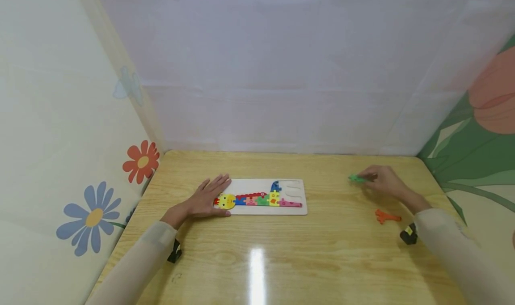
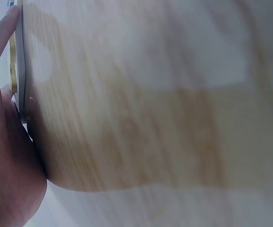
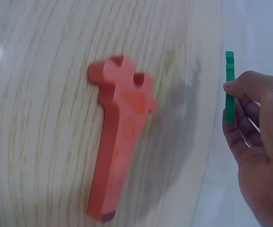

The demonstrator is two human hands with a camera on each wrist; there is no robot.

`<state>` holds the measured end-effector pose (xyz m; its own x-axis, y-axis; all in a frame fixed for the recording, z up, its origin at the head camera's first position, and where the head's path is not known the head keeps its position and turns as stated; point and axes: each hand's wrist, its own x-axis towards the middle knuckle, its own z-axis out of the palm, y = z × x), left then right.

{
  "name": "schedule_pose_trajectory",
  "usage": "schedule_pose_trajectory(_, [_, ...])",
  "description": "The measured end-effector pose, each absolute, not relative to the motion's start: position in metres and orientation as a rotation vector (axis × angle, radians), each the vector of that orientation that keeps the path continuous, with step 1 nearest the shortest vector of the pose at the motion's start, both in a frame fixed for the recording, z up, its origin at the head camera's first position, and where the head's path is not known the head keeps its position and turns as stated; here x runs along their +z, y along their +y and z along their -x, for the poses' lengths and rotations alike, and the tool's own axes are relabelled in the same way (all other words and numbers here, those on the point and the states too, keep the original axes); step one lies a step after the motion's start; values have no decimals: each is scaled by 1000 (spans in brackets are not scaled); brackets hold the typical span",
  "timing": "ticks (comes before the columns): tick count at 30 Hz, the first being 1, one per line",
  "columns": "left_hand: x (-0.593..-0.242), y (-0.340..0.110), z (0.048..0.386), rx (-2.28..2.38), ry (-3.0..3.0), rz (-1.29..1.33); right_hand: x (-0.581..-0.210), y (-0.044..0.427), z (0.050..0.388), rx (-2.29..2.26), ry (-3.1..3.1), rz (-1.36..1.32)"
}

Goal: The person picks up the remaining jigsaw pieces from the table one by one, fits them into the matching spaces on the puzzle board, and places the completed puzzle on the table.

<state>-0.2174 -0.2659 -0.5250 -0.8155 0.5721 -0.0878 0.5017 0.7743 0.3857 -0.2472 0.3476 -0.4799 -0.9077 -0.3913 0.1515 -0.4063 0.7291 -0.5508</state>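
A white puzzle board (image 1: 261,210) with a colourful giraffe in it lies on the table. My left hand (image 1: 209,198) rests flat on the board's left end, fingers spread beside the yellow giraffe head (image 1: 227,201). Bare outlined slots show at the board's right end, near the blue piece (image 1: 275,186) and the pink leg piece (image 1: 290,203). Off to the right, my right hand (image 1: 382,180) pinches a green puzzle piece (image 3: 230,90) between thumb and fingers, raised above the table. An orange leg-shaped puzzle piece (image 3: 122,127) lies on the table below that hand.
The wooden table (image 1: 281,260) meets a white cloth backdrop (image 1: 281,72) at the far edge. Flower-printed panels (image 1: 94,218) stand along the sides. A black wrist device (image 1: 409,234) hangs by the right sleeve, another (image 1: 175,252) by the left.
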Motion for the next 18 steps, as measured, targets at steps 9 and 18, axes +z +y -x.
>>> schedule_pose_trajectory(9, [-524, -265, 217, 525, 2766, -851, -479, 332, 247, 962, -2913, -702])
schedule_pose_trajectory(18, [-524, -265, 217, 535, 2766, -842, -481, 319, 247, 982, -2852, -800])
